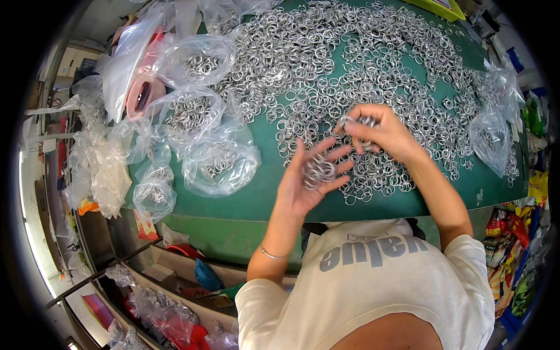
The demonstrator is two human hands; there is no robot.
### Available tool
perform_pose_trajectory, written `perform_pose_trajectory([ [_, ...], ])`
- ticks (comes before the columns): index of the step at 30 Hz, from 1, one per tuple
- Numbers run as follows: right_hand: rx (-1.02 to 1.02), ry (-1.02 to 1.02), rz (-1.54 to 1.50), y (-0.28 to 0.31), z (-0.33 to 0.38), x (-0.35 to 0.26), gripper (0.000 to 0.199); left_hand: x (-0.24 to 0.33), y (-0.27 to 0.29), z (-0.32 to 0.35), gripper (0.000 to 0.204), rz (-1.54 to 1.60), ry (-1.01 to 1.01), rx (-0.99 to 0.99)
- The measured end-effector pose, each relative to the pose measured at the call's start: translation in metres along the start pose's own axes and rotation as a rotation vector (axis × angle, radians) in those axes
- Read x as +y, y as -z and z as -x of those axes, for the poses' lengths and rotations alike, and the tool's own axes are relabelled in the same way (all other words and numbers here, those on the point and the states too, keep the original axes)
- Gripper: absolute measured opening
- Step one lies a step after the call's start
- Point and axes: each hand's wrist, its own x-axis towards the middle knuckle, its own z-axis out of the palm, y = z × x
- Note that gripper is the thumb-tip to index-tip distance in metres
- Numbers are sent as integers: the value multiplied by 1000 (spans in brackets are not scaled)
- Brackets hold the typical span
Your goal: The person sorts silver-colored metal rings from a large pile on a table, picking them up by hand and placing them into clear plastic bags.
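Observation:
A thick spread of silvery metal rings (291,55) covers much of the green tabletop. Several rings (318,172) lie in the cupped palm of my left hand (296,195), which is turned up with its fingers spread. Just to its right, above the pile, my right hand (389,132) has its fingers curled round a small bunch of rings (367,122). Both hands are close together but seem apart, and the rings in them are slightly blurred. Part of what the right hand grips is hidden behind its fingers.
Clear plastic bags with rings (221,166) stand along the table's left side, near a pink tape roll (139,96). Another clear bag (490,140) lies at the right edge. A yellow tray (438,8) sits at the far edge. Below left, an open drawer (175,274) holds bags.

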Motion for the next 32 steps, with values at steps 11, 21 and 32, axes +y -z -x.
perform_pose_trajectory([
  [11, 13, 829, 898, -43, 46, 35, 35, -45, -2, 3, 46, 187, 76, 105],
  [21, 286, 596, 636, -22, 57, 28, 33, -48, 17, 5, 36, 442, -68, -251],
  [32, 172, 450, 1131, -18, 72, 61, 27, -50, 46, 34, 39, 357, -213, -1],
])
